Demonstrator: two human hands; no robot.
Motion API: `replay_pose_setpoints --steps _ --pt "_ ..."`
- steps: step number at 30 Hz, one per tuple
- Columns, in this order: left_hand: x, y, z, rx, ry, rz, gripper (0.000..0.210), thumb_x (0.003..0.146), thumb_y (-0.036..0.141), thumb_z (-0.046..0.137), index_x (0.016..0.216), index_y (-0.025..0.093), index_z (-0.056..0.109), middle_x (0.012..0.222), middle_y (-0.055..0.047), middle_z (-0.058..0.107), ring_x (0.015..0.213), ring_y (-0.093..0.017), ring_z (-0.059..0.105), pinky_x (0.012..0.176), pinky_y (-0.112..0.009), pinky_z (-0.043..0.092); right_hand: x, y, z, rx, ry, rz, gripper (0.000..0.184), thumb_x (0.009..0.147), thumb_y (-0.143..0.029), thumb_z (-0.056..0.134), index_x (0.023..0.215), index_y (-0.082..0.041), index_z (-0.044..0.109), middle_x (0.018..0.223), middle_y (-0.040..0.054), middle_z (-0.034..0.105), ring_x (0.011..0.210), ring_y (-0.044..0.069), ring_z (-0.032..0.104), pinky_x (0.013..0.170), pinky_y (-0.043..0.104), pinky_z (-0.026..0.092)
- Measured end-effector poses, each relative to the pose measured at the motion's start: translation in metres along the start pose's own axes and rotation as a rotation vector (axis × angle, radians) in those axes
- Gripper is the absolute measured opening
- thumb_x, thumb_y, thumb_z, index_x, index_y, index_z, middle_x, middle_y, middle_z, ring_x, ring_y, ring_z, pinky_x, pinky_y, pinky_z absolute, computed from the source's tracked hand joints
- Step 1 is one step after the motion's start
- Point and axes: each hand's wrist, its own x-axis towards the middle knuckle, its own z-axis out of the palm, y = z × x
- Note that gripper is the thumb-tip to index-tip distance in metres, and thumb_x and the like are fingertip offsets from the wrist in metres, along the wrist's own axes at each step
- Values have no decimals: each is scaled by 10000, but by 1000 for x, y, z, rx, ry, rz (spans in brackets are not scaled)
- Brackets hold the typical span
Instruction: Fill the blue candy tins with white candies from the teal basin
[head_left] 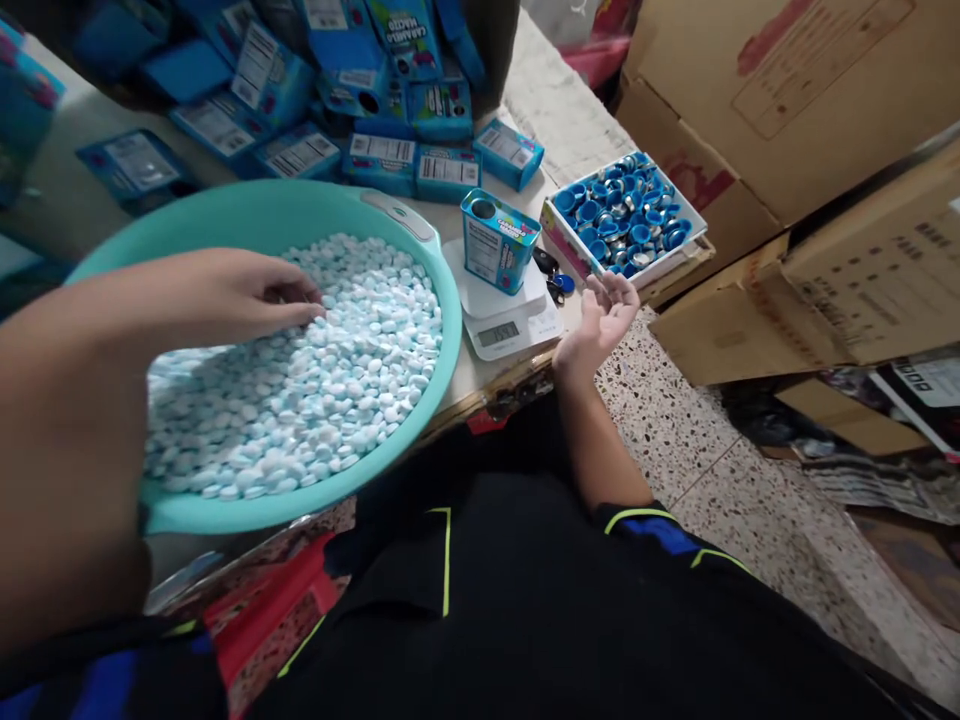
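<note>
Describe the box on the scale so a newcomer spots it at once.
Find the big teal basin of pale tablets. Past its right rim sits a white scale bearing the blue box. Other blue boxes lie farther back; only this one stands on the scale, its dark round opening facing up.

Left hand (244,297) palm-down, right hand (601,322) half-curled
</note>
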Motion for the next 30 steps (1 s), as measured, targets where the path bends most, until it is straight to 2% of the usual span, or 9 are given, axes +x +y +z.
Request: replay_pose_setpoints --steps 8,12,15,20,22,24,26,28,30 --pt "-11 3 1 -134 236 153 538 827 624 573 1137 222 752 965 -33 767 801 -200 647 720 -303 438 0 -1 -2 42 -12 71 375 1028 -222 368 1399 -268 341 1354 161 489 1304 293 661 1136 601 576" --pt "-15 4 0 -199 125 196 453 851 514 619 1161 214 757 1079 -48 796 917 -208 688 774 -281 477 -5 -13 -7 82 -34 69 343 995 -288 468 1332 -262 408 1304 150 540 1293 303 661 1161 626 541" --pt "-18 8 -2 -208 45 182 402 893 447 598 1189 225 755 1165 -63 791 966 -230 701 772 -280 490 -4 -28 -8 10 -160 -8 474 971 -323 519 1427 -279 396 1411 152 524 1381 313 619 1190 620 511" --pt "-21 9 2 -247 159 293 344 898 425 619 1138 210 740 1108 -81 777 940 -230 703 775 -283 509 22 -58 2 -104 -398 -146 813 906 -415 667 1615 -306 285 1711 179 282 1554 334 482 1163 541 544" --pt "-21 10 7 -272 271 346 312 901 413 636 1102 198 738 1089 -83 770 930 -215 697 772 -280 509 36 -66 9 -113 -531 -132 764 861 -425 735 1552 -252 460 1663 190 407 1476 345 565 1130 531 567" --pt "-22 11 13 -341 417 397 286 935 391 623 1100 186 734 1073 -88 768 923 -204 694 788 -288 519 45 -74 15 -122 -663 -87 475 868 -384 707 1304 -197 687 1343 155 699 1202 315 728 1026 524 620" --pt "-23 12 18 -424 521 478 250 991 356 574 1068 182 736 1078 -96 771 975 -202 708 847 -303 544 50 -87 18 -206 -655 -68 329 851 -362 719 1118 -178 774 1072 116 789 916 290 768 913 540 649" --pt "-25 14 23 -481 573 560 224 1020 321 561 1083 193 733 1127 -104 768 1046 -209 720 902 -325 568 49 -107 19 -243 -599 -175 287 847 -345 743 1076 -182 800 1079 124 807 954 323 776 946 581 636" --pt "-30 19 27 -527 673 643 277 1003 316 634 1254 215 692 1273 -121 743 1177 -233 710 1005 -377 578 42 -133 20 -192 -532 -294 269 881 -327 746 1102 -185 805 1131 140 813 1072 357 778 1010 604 617"
